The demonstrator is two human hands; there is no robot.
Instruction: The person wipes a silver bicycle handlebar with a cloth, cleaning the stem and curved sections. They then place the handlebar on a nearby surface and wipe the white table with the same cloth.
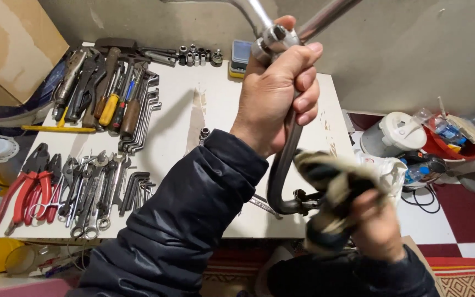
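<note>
Head view, left to right. Cardboard box far left. On the white table: screwdrivers and pliers up top, red-handled pliers and a row of wrenches lower down, sockets along the back edge.

Left hand is fisted tight around the top of a curved metal bar, right at the chrome joint where two tubes branch off. The bar hangs upright over the table centre and hooks at the bottom. Right hand is closed on a dirty rag, pressed against the lower bend of the bar; it's blurred, so it is moving.

Right of that: white cloth or bag, then a red tub of clutter on the tiled floor.

Risks as I see them: only one hand supports the bar, so a hard rub could twist it in the fist or swing the hook into the table. The rag could snag on the clamp fitting at the bend.
</note>
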